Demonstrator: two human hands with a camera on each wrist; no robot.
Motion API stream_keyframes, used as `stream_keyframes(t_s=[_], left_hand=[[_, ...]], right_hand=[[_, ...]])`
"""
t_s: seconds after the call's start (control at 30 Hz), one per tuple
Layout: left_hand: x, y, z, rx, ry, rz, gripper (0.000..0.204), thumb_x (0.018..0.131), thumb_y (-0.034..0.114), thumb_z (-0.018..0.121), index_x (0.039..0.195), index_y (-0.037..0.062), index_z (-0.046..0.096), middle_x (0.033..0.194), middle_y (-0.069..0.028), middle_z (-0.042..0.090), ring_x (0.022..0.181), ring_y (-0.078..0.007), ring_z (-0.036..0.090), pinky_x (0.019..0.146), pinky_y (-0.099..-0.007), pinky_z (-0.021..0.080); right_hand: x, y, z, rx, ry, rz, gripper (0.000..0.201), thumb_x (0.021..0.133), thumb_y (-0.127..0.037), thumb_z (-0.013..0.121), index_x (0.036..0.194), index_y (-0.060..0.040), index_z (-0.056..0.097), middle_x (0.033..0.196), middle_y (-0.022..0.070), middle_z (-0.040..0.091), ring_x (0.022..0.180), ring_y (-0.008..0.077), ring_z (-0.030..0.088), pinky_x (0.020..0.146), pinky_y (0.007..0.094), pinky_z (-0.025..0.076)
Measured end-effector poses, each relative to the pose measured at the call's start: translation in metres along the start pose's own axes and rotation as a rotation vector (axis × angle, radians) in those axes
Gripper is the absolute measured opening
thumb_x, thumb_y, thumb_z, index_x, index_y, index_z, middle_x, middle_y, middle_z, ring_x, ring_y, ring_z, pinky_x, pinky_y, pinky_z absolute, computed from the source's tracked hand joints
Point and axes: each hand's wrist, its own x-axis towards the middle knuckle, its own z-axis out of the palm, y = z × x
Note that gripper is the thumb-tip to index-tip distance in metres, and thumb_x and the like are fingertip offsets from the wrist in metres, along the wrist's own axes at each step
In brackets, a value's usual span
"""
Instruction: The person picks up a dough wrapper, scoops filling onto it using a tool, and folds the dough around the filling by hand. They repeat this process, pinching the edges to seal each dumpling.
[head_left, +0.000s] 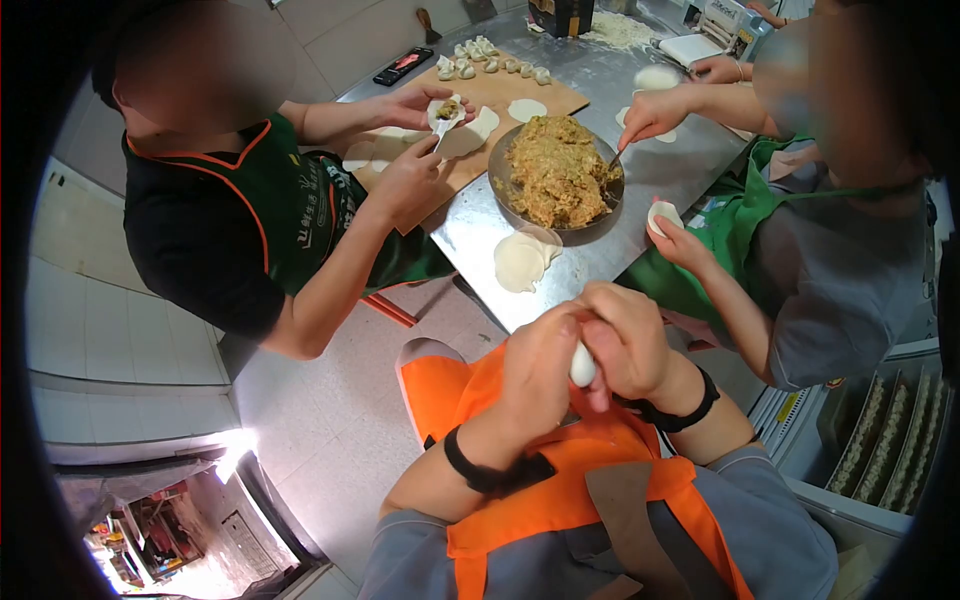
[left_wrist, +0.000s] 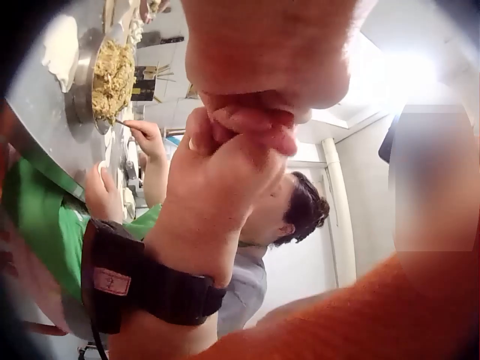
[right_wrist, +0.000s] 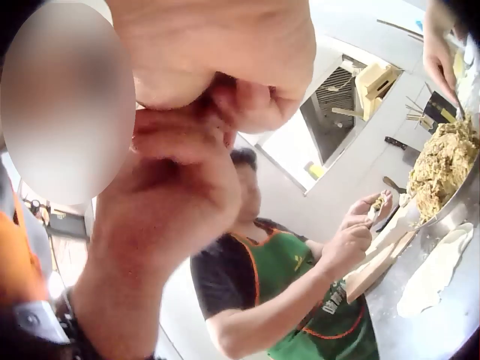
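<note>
In the head view a small white dough piece (head_left: 583, 366) shows between my two hands, which are cupped together in front of the orange apron. My left hand (head_left: 540, 362) and my right hand (head_left: 630, 340) both curl round it and press together. The left wrist view has my left hand (left_wrist: 266, 56) against my right hand (left_wrist: 225, 172), fingers folded into each other; the dough is hidden there. From the right wrist view, my right hand (right_wrist: 217, 52) and left hand (right_wrist: 169, 187) also meet, covering the dough.
A metal bowl of filling (head_left: 560, 175) stands on the steel table (head_left: 465, 225), with stacked wrappers (head_left: 520, 262) at the near corner. People work at left and right. Folded dumplings (head_left: 475, 48) lie on a wooden board (head_left: 565, 97); a phone (head_left: 403, 66) is beside it.
</note>
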Motion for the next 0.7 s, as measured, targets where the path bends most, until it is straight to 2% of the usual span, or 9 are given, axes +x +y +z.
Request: stream_keyframes(t_s=[0.07,0.1,0.2,0.23,0.3,0.4,0.5,0.57,0.7], left_hand=[[0.003,0.008,-0.001,-0.060,0.039,-0.048,0.040,0.107,0.027,0.032,0.125,-0.0015,0.052,0.068,-0.0056,0.057,0.052,-0.0120,0.056,0.050,-0.0259,0.045],[0.004,0.011,-0.003,-0.091,0.058,-0.075,0.041,0.107,0.027,0.032,0.129,-0.0011,0.051,0.070,-0.0059,0.058,0.053,-0.0119,0.056,0.051,-0.0258,0.046],[0.006,0.011,-0.012,0.136,-0.012,-0.111,0.041,0.107,0.027,0.036,0.137,0.0008,0.044,0.078,-0.0051,0.059,0.056,-0.0106,0.057,0.052,-0.0245,0.045],[0.008,0.007,-0.013,0.172,-0.019,-0.053,0.039,0.106,0.024,0.040,0.136,0.0011,0.045,0.078,-0.0044,0.059,0.056,-0.0101,0.056,0.052,-0.0240,0.045],[0.011,-0.008,-0.014,0.245,-0.030,0.063,0.035,0.104,0.020,0.046,0.135,0.0016,0.045,0.078,-0.0030,0.058,0.056,-0.0092,0.054,0.051,-0.0230,0.043],[0.005,-0.021,-0.016,0.495,0.131,0.206,0.024,0.101,0.012,0.054,0.122,0.0016,0.049,0.071,-0.0014,0.057,0.054,-0.0081,0.051,0.049,-0.0229,0.040],[0.000,-0.014,-0.015,0.327,0.198,0.047,0.011,0.101,0.009,0.054,0.108,0.0026,0.049,0.068,-0.0019,0.056,0.051,-0.0085,0.049,0.048,-0.0244,0.039],[-0.001,-0.017,-0.019,0.445,0.188,0.107,0.010,0.102,0.010,0.053,0.106,0.0028,0.048,0.067,-0.0019,0.056,0.050,-0.0088,0.049,0.048,-0.0242,0.038],[-0.001,-0.020,-0.023,0.528,0.173,0.116,0.009,0.104,0.014,0.050,0.105,0.0045,0.048,0.067,-0.0030,0.055,0.049,-0.0104,0.052,0.046,-0.0233,0.039]], right_hand=[[0.001,-0.010,-0.012,0.145,0.001,0.205,0.013,0.092,-0.009,0.052,0.088,0.0024,0.058,0.075,0.0177,0.058,0.062,0.0303,0.060,0.057,0.0367,0.046],[0.005,-0.016,-0.016,0.165,-0.017,0.244,0.014,0.095,-0.009,0.054,0.090,0.0022,0.060,0.076,0.0172,0.062,0.064,0.0248,0.063,0.060,0.0328,0.048],[0.006,-0.024,-0.008,0.096,-0.031,0.227,0.010,0.094,-0.006,0.056,0.090,0.0011,0.061,0.074,0.0157,0.062,0.063,0.0246,0.063,0.060,0.0319,0.048],[0.009,-0.028,-0.015,0.018,-0.080,0.206,0.007,0.094,-0.004,0.057,0.090,0.0012,0.061,0.073,0.0139,0.062,0.062,0.0240,0.063,0.059,0.0320,0.048],[0.006,-0.020,-0.015,-0.008,-0.011,0.228,0.008,0.094,-0.003,0.057,0.090,0.0014,0.061,0.073,0.0143,0.062,0.062,0.0246,0.063,0.058,0.0321,0.048],[0.001,-0.011,-0.012,0.024,0.084,0.280,0.009,0.097,-0.005,0.057,0.092,0.0018,0.061,0.072,0.0114,0.063,0.061,0.0187,0.061,0.058,0.0299,0.048],[0.001,-0.012,-0.008,0.163,0.117,0.378,0.010,0.097,-0.006,0.057,0.092,0.0019,0.061,0.073,0.0087,0.063,0.062,0.0137,0.060,0.059,0.0280,0.048],[0.001,-0.014,-0.006,0.272,0.112,0.447,0.009,0.096,-0.006,0.058,0.093,0.0019,0.061,0.073,0.0072,0.063,0.064,0.0108,0.059,0.060,0.0269,0.048],[-0.003,-0.008,-0.008,0.169,0.034,0.429,0.011,0.097,-0.008,0.058,0.095,0.0024,0.062,0.073,0.0071,0.063,0.066,0.0101,0.059,0.061,0.0273,0.048]])
